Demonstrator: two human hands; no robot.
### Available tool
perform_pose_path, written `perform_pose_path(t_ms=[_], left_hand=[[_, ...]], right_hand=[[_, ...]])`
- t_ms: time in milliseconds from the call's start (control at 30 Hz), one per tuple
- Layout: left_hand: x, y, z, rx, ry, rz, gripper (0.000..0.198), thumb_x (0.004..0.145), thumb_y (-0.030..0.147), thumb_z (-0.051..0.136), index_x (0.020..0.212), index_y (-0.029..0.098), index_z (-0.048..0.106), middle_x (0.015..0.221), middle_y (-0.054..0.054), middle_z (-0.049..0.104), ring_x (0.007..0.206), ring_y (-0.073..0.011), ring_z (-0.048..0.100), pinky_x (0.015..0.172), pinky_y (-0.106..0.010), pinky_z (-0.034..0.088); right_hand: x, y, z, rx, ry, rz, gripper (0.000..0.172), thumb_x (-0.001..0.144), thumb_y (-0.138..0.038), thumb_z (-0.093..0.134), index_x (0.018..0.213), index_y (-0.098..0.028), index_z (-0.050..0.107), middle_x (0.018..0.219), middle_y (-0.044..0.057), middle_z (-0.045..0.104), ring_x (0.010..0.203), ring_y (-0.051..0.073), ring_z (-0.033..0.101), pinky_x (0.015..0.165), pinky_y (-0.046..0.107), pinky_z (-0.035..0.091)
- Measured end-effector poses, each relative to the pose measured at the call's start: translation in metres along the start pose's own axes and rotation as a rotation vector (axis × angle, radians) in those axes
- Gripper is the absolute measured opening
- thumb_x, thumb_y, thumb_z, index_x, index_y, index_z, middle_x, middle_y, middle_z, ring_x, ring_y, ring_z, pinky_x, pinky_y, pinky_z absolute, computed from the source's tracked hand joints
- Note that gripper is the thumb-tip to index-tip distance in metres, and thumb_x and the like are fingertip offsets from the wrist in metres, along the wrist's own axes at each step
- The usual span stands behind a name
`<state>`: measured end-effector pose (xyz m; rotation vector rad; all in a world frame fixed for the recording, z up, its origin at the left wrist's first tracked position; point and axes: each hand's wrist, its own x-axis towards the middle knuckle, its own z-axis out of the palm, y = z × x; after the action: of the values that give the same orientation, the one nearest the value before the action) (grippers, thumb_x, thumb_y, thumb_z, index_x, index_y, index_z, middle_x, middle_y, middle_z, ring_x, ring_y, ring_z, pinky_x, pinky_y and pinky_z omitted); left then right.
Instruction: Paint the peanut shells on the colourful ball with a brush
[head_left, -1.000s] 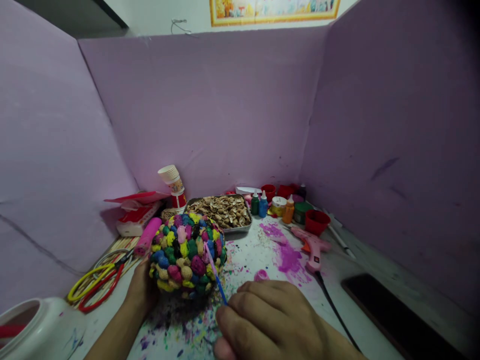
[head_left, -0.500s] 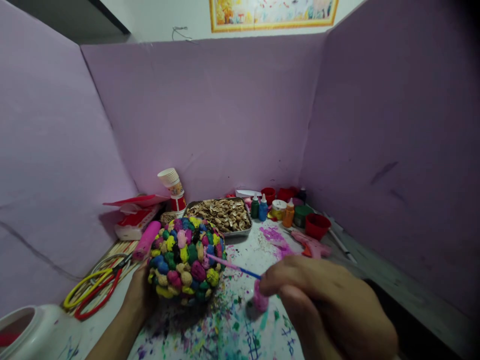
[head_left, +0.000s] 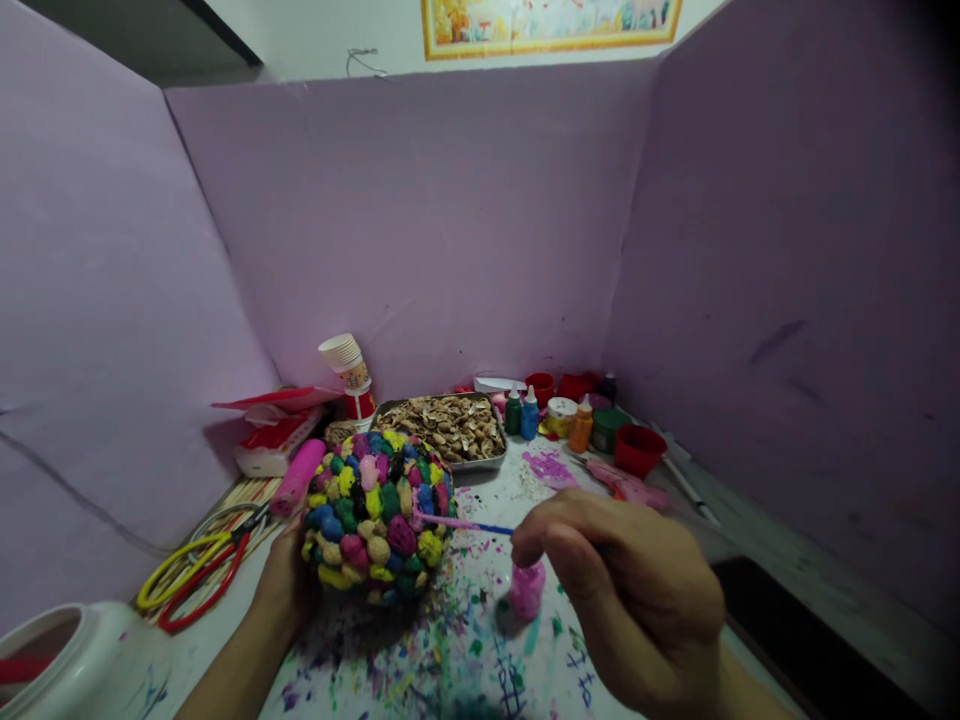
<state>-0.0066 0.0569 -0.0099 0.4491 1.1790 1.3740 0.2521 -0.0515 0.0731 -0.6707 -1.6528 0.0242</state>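
My left hand [head_left: 289, 570] holds a round ball covered in peanut shells [head_left: 379, 520] from its left and underside; most of its fingers are hidden behind the ball. Many shells are painted yellow, green, blue, magenta, pink or black, and some are bare tan. Between thumb and forefinger, my right hand [head_left: 622, 590] pinches a thin blue paintbrush [head_left: 491, 528] whose front part is smeared pink. Its tip touches the ball's right side. Just below the brush stands a small pink paint bottle [head_left: 527, 588] on the paint-spattered white table [head_left: 450, 660].
Behind the ball lies a metal tray [head_left: 487, 464] of peanut shells. Green, blue and orange paint bottles [head_left: 580, 428] and a red cup [head_left: 637, 450] stand at the back right. Red-and-yellow-handled scissors [head_left: 201, 575], a white jar [head_left: 97, 650] and stacked paper cups [head_left: 346, 365] are on the left.
My right hand has shifted slightly left and its knuckles have turned, with the brush tip staying on the ball. More of the pink bottle shows. The whole view has moved a little.
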Motion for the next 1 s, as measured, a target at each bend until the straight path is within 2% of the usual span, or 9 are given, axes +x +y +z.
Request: perform_pose_path(t_ms=[167, 400, 600, 767, 867, 1000], left_hand=[[0.0024, -0.0024, -0.0018, 0.05, 0.013, -0.012, 0.054, 0.079, 0.015, 0.048, 0.131, 0.02, 0.06, 0.092, -0.009, 0.077, 0.082, -0.0272, 0.074, 0.084, -0.047, 0.058], [0.0029, -0.0017, -0.0013, 0.035, -0.008, 0.022, 0.052, 0.079, 0.023, 0.055, 0.131, 0.02, 0.059, 0.095, -0.007, 0.077, 0.088, -0.027, 0.074, 0.082, -0.044, 0.059], [0.0048, -0.0026, -0.0015, 0.027, -0.011, 0.021, 0.052, 0.078, 0.014, 0.049, 0.129, 0.018, 0.06, 0.087, -0.006, 0.077, 0.088, -0.0245, 0.073, 0.083, -0.042, 0.058], [0.0049, -0.0031, -0.0019, 0.044, -0.029, 0.036, 0.049, 0.078, 0.013, 0.049, 0.124, 0.019, 0.063, 0.083, -0.006, 0.076, 0.088, -0.0244, 0.073, 0.084, -0.042, 0.058], [0.0029, -0.0024, -0.0008, 0.036, -0.031, 0.03, 0.046, 0.079, 0.015, 0.051, 0.123, 0.019, 0.064, 0.086, -0.006, 0.076, 0.089, -0.0252, 0.073, 0.084, -0.043, 0.058], [-0.0001, -0.0016, 0.0006, 0.028, -0.025, 0.03, 0.046, 0.078, 0.014, 0.049, 0.121, 0.019, 0.065, 0.09, -0.007, 0.077, 0.09, -0.0257, 0.073, 0.083, -0.042, 0.058]], right_hand=[[0.0018, -0.001, 0.0013, 0.004, -0.002, -0.005, 0.018, 0.09, -0.01, 0.05, 0.079, -0.017, 0.063, 0.062, 0.003, 0.066, 0.052, 0.013, 0.062, 0.049, 0.023, 0.049], [0.0009, 0.0002, 0.0017, -0.012, 0.013, -0.006, 0.019, 0.09, -0.01, 0.049, 0.08, -0.018, 0.063, 0.062, 0.002, 0.066, 0.053, 0.013, 0.063, 0.05, 0.023, 0.049], [-0.0006, -0.0001, -0.0008, -0.031, -0.043, -0.012, 0.021, 0.09, -0.011, 0.049, 0.074, -0.017, 0.061, 0.058, 0.001, 0.062, 0.048, 0.011, 0.058, 0.046, 0.023, 0.045], [-0.0009, 0.001, -0.0009, -0.024, 0.009, -0.007, 0.018, 0.09, -0.01, 0.05, 0.081, -0.018, 0.062, 0.062, 0.001, 0.065, 0.054, 0.012, 0.063, 0.051, 0.024, 0.049], [-0.0006, 0.003, 0.0028, -0.007, -0.001, -0.029, 0.017, 0.09, -0.01, 0.05, 0.085, -0.018, 0.064, 0.067, 0.003, 0.069, 0.058, 0.014, 0.066, 0.053, 0.024, 0.052], [-0.0009, 0.0036, 0.0043, -0.009, -0.028, -0.037, 0.017, 0.09, -0.011, 0.05, 0.081, -0.018, 0.063, 0.063, 0.002, 0.066, 0.054, 0.013, 0.062, 0.049, 0.024, 0.049]])
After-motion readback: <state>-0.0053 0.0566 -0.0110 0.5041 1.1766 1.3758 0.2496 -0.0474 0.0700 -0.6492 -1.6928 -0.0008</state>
